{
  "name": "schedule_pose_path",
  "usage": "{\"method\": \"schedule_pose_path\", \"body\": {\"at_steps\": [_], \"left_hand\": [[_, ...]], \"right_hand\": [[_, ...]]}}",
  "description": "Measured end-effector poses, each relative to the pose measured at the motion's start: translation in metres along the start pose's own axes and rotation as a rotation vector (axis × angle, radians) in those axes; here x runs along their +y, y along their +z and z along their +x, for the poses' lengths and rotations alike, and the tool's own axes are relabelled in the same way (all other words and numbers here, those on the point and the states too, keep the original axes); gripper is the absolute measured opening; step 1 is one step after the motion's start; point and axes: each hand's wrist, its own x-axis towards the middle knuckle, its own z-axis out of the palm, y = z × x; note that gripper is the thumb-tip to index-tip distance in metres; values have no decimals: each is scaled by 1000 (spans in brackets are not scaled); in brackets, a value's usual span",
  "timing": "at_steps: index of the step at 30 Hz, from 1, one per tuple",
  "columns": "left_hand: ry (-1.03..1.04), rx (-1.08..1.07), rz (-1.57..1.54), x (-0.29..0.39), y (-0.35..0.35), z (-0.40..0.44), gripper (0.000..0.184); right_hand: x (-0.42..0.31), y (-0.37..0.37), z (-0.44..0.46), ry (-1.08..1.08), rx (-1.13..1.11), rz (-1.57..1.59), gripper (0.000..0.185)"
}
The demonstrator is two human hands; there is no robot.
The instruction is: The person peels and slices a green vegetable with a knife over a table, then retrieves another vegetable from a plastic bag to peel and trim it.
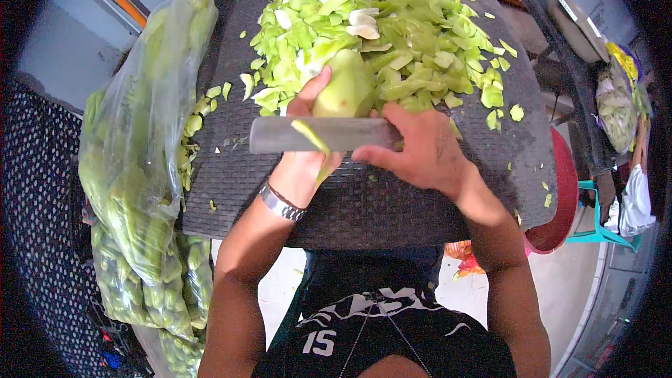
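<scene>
My left hand (299, 172) is wrapped round a large pale green fruit or vegetable (344, 87), smooth and peeled-looking; I cannot tell its exact kind. The thumb lies along its left side and the other fingers are mostly hidden. Closed on the handle end of a wide-bladed knife (273, 135), my right hand (432, 150) holds the blade sideways across the near end of the green piece. A thin green strip (310, 135) lies over the blade and hangs toward my left wrist. Just beyond both hands rises a big heap of pale green slices (420, 35).
The dark woven table (231, 192) carries loose scraps round the heap. At left stand clear plastic bags (143, 154) full of long green vegetables. A red tub (560, 196) and a teal stool (595, 220) are at right, with a bagged item (616, 108) above.
</scene>
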Motion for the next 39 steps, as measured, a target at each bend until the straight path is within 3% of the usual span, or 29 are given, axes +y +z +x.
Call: {"method": "schedule_pose_path", "body": {"at_steps": [5,8,11,14,16,21,24,29,34,39], "left_hand": [[43,10,20,-4,6,-2,56],[-1,85,-61,-4,5,2,54],[-55,-210,-87,1,-23,4,52],[-73,-44,50,4,4,-4,52],[-71,-10,56,3,4,-3,55],[-86,-35,11,1,-8,3,53],[49,138,-15,-6,10,4,52],[-53,-21,2,-4,-6,4,53],[-70,-137,31,3,-8,-1,56],[-94,-13,1,8,5,0,53]], "right_hand": [[-1,3,0,-6,48,-32,59],[16,7,6,-49,185,-120,68],[40,-4,11,141,127,-140,69],[72,-19,18,392,179,-138,71],[70,-24,19,390,163,-59,69],[26,-17,11,233,109,69,67],[8,-6,6,118,76,15,67],[20,-2,6,-55,136,-63,65],[56,-19,14,131,170,-136,68],[64,-43,14,360,77,-193,74]]}}
